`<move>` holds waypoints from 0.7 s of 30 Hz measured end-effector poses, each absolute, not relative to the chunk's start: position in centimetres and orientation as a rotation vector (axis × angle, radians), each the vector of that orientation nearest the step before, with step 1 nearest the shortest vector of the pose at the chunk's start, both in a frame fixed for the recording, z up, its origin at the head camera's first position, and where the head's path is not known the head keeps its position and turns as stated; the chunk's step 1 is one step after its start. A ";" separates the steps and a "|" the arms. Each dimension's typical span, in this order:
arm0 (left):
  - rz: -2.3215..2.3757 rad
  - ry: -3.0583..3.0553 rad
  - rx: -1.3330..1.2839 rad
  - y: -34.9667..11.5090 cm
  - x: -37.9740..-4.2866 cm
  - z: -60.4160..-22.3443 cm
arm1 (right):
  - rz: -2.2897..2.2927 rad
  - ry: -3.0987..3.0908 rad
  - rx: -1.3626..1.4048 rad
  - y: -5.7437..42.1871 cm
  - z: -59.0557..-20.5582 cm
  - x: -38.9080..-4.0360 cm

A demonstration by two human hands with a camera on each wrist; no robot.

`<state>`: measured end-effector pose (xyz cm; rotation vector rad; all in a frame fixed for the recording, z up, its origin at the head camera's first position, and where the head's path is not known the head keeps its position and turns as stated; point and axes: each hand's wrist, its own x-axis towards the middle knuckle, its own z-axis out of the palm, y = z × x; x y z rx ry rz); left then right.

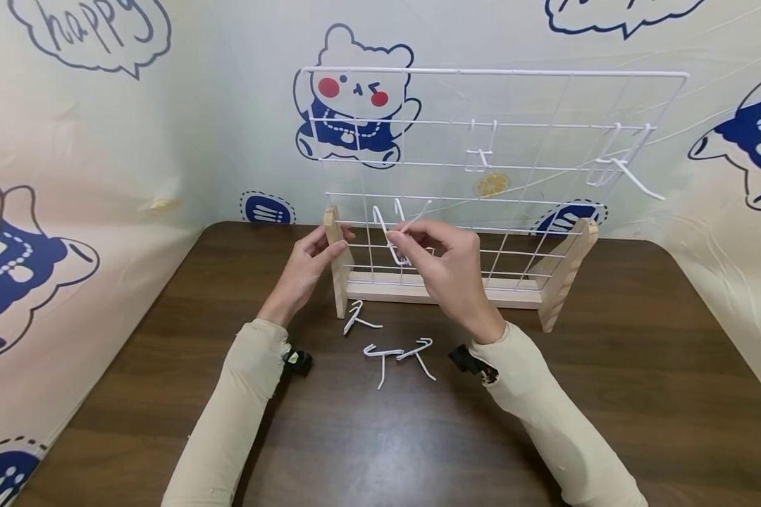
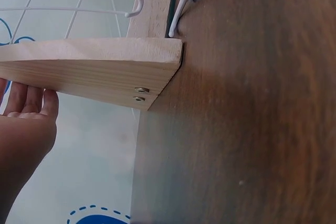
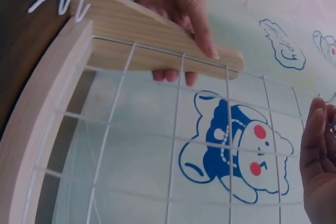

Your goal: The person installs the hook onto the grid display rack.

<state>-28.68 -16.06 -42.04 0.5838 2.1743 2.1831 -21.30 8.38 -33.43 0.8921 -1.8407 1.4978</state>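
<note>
A white wire grid rack (image 1: 495, 71) stands on wooden feet in the head view. My left hand (image 1: 301, 267) grips its left wooden side piece (image 1: 339, 289); in the right wrist view, the thumb lies on one face and fingertips show past the other edge. Between thumb and fingers, my right hand (image 1: 453, 271) pinches a white wire hook (image 1: 380, 224) in front of the grid's lower left part. The fingers cover part of that hook, so whether it touches the grid I cannot tell. Two more hooks hang on the upper grid, one near the middle (image 1: 480, 153), one at the right (image 1: 637, 176).
Three loose white hooks lie on the brown table (image 1: 165, 366): one by the left foot (image 1: 357, 318), two nearer the front, close together (image 1: 383, 353). The right wooden side piece (image 1: 564, 282) angles outward. A patterned cloth (image 1: 228, 141) hangs behind the rack.
</note>
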 end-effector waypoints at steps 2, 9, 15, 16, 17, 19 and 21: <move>2.186 2.172 0.580 -16.2 -28.7 -42.1 | 1.512 -1.815 0.897 8.0 -33.2 -21.4; 2.195 2.173 0.575 -16.2 -28.6 -42.3 | 1.502 -1.815 0.900 7.4 -32.0 -21.7; 2.198 2.168 0.584 -16.1 -28.5 -42.3 | 1.542 -1.866 0.879 7.8 -30.9 -22.0; 2.204 2.164 0.588 -16.0 -28.5 -42.3 | 1.551 -1.870 0.886 7.8 -30.7 -22.0; 2.207 2.163 0.589 -16.0 -28.5 -42.3 | 1.552 -1.875 0.891 7.7 -30.6 -22.0; 2.211 2.163 0.596 -16.1 -28.5 -42.2 | 1.554 -1.886 0.911 7.5 -30.3 -22.1; 2.216 2.157 0.598 -16.1 -28.5 -42.1 | 1.556 -1.889 0.927 7.1 -30.0 -22.2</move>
